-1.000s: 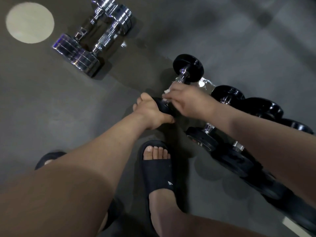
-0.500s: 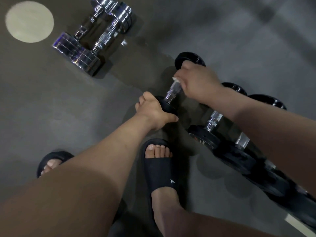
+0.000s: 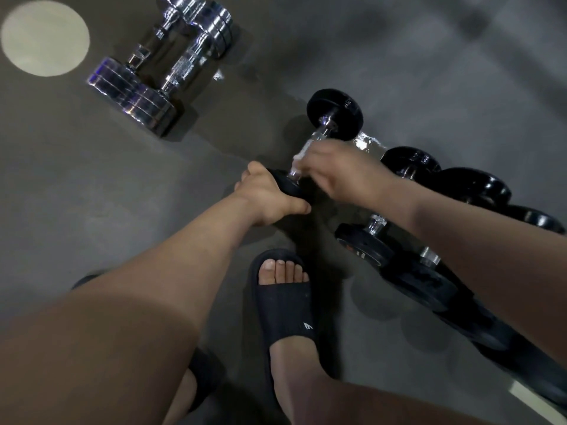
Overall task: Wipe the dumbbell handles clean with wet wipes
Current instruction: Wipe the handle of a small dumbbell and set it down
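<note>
My left hand is curled over the near plate of the dumbbell, thumb hooked under the rim, pinning that end down in front of me. My right hand is closed round the chrome handle with the wet wipe bunched inside the grip. Only a white edge of the wipe shows past the fingers, and the hand is smeared by blur, so I cannot say how hard it squeezes. The bar slants away from me toward its far plate; I cannot tell whether that plate rests on the floor.

To do this stroke well, I would run the wipe the whole way from one collar to the other, pressing firmly enough to get into the knurling. I would also have the left hand roll the plate between passes so the underside of the bar gets its turn. A damp bar can slip, and my toes in the black slide sit just below the held end, so the left grip should not loosen.

A row of black dumbbells lies just beside it on the right, presumably next in line. Two chrome dumbbells lie well apart at upper left.
</note>
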A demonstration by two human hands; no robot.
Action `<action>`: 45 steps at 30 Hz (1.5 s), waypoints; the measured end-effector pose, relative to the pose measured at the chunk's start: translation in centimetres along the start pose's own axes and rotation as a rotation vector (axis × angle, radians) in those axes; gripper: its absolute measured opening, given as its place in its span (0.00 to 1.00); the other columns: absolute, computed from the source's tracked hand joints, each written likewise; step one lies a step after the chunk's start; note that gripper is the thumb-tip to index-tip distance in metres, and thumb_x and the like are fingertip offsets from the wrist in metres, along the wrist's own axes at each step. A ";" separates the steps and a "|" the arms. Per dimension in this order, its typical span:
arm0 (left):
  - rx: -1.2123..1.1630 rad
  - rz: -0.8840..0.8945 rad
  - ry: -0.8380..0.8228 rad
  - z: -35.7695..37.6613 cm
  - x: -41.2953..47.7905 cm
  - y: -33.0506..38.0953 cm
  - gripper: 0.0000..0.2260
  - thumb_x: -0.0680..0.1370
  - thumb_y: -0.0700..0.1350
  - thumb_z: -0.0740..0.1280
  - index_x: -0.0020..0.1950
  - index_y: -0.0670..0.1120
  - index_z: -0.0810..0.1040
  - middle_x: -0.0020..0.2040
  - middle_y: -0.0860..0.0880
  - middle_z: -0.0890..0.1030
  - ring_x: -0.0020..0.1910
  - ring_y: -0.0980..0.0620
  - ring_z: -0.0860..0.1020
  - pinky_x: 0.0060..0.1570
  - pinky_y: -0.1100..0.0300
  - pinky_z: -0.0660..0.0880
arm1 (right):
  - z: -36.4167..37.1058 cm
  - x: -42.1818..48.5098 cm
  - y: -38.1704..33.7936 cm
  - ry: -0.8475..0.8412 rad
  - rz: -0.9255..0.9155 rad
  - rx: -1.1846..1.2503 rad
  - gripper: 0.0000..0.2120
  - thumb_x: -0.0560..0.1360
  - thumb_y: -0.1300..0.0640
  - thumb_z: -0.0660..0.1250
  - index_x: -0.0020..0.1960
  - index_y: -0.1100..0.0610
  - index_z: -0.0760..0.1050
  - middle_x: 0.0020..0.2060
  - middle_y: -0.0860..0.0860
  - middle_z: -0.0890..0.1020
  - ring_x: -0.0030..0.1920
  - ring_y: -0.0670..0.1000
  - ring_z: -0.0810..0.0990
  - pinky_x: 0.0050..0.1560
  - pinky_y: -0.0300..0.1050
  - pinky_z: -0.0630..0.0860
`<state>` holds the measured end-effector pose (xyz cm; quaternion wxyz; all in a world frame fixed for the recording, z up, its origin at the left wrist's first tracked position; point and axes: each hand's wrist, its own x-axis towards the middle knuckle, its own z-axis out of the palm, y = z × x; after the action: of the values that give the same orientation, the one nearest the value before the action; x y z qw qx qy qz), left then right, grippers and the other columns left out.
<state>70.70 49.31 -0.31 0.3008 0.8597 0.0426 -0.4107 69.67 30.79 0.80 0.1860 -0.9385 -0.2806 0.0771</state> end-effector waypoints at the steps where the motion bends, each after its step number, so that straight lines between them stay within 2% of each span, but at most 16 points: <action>1: 0.000 -0.001 -0.002 -0.1 0.1 0.0 0.49 0.58 0.62 0.82 0.68 0.43 0.61 0.66 0.45 0.69 0.67 0.44 0.71 0.66 0.49 0.73 | -0.3 0.3 0.7 0.043 0.077 -0.009 0.12 0.80 0.60 0.61 0.55 0.60 0.81 0.48 0.58 0.81 0.49 0.61 0.80 0.51 0.51 0.77; 3: 0.000 -0.005 -0.012 -0.2 0.2 -0.2 0.49 0.57 0.63 0.82 0.68 0.44 0.61 0.65 0.46 0.71 0.65 0.44 0.72 0.65 0.48 0.74 | 0.1 0.4 1.1 0.096 0.190 -0.011 0.10 0.79 0.62 0.63 0.56 0.60 0.81 0.49 0.59 0.81 0.50 0.62 0.81 0.51 0.53 0.78; 8: 0.008 -0.005 -0.038 -0.6 0.3 -0.4 0.47 0.57 0.63 0.81 0.65 0.45 0.62 0.62 0.46 0.73 0.62 0.45 0.74 0.63 0.48 0.75 | 1.8 -1.1 -0.5 -0.022 0.063 0.004 0.12 0.77 0.61 0.59 0.56 0.59 0.79 0.48 0.57 0.80 0.48 0.60 0.79 0.46 0.52 0.77; 12: 0.021 -0.003 -0.040 -0.8 0.3 -0.3 0.49 0.57 0.65 0.81 0.67 0.45 0.62 0.63 0.46 0.73 0.63 0.44 0.74 0.64 0.48 0.74 | 2.1 -0.2 1.5 0.227 0.535 0.039 0.07 0.80 0.58 0.58 0.50 0.56 0.75 0.46 0.56 0.78 0.46 0.58 0.77 0.46 0.55 0.75; 13: 0.024 0.000 -0.038 -0.7 0.3 -0.4 0.49 0.57 0.65 0.81 0.67 0.45 0.62 0.64 0.46 0.73 0.63 0.44 0.73 0.64 0.48 0.74 | 2.5 -0.3 1.1 0.264 0.575 0.055 0.07 0.80 0.58 0.58 0.49 0.56 0.74 0.45 0.55 0.78 0.45 0.57 0.77 0.45 0.54 0.74; 18: 0.024 0.006 -0.029 -0.5 0.1 -0.3 0.49 0.58 0.64 0.81 0.67 0.44 0.62 0.65 0.46 0.72 0.65 0.45 0.72 0.65 0.48 0.73 | 2.7 -1.2 -0.9 0.219 0.350 0.122 0.05 0.79 0.62 0.63 0.50 0.60 0.78 0.46 0.58 0.79 0.44 0.59 0.79 0.44 0.52 0.77; 20: 0.020 0.008 -0.021 -0.6 0.1 -0.2 0.49 0.58 0.64 0.81 0.68 0.44 0.62 0.65 0.46 0.72 0.65 0.44 0.72 0.65 0.48 0.73 | 2.4 -0.3 0.4 0.283 0.434 0.075 0.07 0.80 0.60 0.62 0.51 0.59 0.79 0.45 0.58 0.78 0.44 0.58 0.78 0.45 0.51 0.75; 23: 0.018 -0.004 -0.020 -0.4 0.0 -0.1 0.50 0.57 0.64 0.81 0.68 0.44 0.61 0.65 0.45 0.72 0.65 0.44 0.72 0.65 0.47 0.74 | 3.0 0.0 0.4 0.382 0.570 0.076 0.09 0.80 0.60 0.63 0.54 0.60 0.81 0.47 0.57 0.78 0.46 0.56 0.79 0.47 0.39 0.70; 27: 0.021 0.010 -0.011 -0.2 -0.4 0.1 0.48 0.59 0.62 0.82 0.68 0.43 0.61 0.67 0.45 0.69 0.67 0.44 0.70 0.66 0.49 0.72 | 3.5 -0.4 -0.5 0.222 0.204 0.070 0.10 0.77 0.65 0.67 0.57 0.64 0.82 0.48 0.61 0.80 0.50 0.60 0.81 0.54 0.47 0.78; 28: 0.023 0.015 0.001 0.0 -0.4 0.2 0.48 0.60 0.61 0.82 0.69 0.43 0.61 0.68 0.45 0.68 0.68 0.44 0.69 0.67 0.50 0.71 | 3.0 0.0 0.1 0.226 0.224 0.051 0.10 0.78 0.63 0.67 0.57 0.63 0.82 0.48 0.61 0.80 0.49 0.59 0.81 0.53 0.48 0.78; 31: 0.036 0.034 0.048 0.7 -0.9 0.6 0.48 0.62 0.61 0.81 0.70 0.42 0.61 0.70 0.44 0.66 0.71 0.44 0.65 0.69 0.54 0.67 | 1.9 1.0 1.3 0.333 0.530 0.022 0.11 0.79 0.59 0.63 0.53 0.62 0.82 0.47 0.62 0.78 0.45 0.62 0.79 0.46 0.52 0.76; 33: 0.046 0.045 0.074 1.3 -1.4 0.8 0.46 0.63 0.60 0.81 0.70 0.42 0.60 0.70 0.44 0.64 0.72 0.43 0.62 0.70 0.55 0.65 | 2.4 0.8 0.5 0.290 0.494 -0.016 0.11 0.79 0.60 0.62 0.52 0.63 0.82 0.47 0.61 0.77 0.45 0.63 0.78 0.44 0.53 0.77; 36: 0.050 0.065 0.083 1.8 -1.9 1.0 0.44 0.64 0.58 0.81 0.68 0.43 0.60 0.70 0.44 0.62 0.72 0.44 0.59 0.70 0.54 0.63 | 2.5 -0.2 0.0 0.154 0.258 -0.006 0.14 0.80 0.55 0.60 0.54 0.62 0.82 0.46 0.59 0.78 0.46 0.61 0.79 0.43 0.54 0.78; 38: 0.055 0.074 0.100 2.0 -2.1 1.1 0.43 0.64 0.59 0.81 0.67 0.43 0.60 0.70 0.44 0.62 0.72 0.44 0.59 0.69 0.54 0.63 | 2.0 0.0 1.0 0.164 0.314 -0.027 0.18 0.81 0.52 0.57 0.56 0.61 0.82 0.47 0.59 0.79 0.47 0.63 0.79 0.45 0.56 0.79; 41: 0.061 0.075 0.118 2.3 -2.4 1.2 0.43 0.65 0.60 0.80 0.67 0.43 0.60 0.69 0.44 0.63 0.71 0.43 0.60 0.70 0.54 0.63 | 2.2 -0.3 0.8 0.294 0.483 -0.072 0.11 0.80 0.60 0.63 0.57 0.62 0.81 0.48 0.62 0.79 0.46 0.64 0.81 0.48 0.52 0.79; 45: 0.030 0.071 0.088 2.5 -2.6 1.7 0.36 0.73 0.60 0.71 0.68 0.40 0.59 0.70 0.41 0.61 0.71 0.41 0.58 0.70 0.53 0.60 | 2.3 -0.9 0.6 0.338 0.533 -0.077 0.09 0.80 0.61 0.63 0.57 0.62 0.80 0.45 0.61 0.78 0.42 0.62 0.79 0.41 0.47 0.75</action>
<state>67.81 47.02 1.22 0.2999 0.8824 0.0191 -0.3621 68.60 30.56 -1.51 0.1676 -0.9848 0.0076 -0.0446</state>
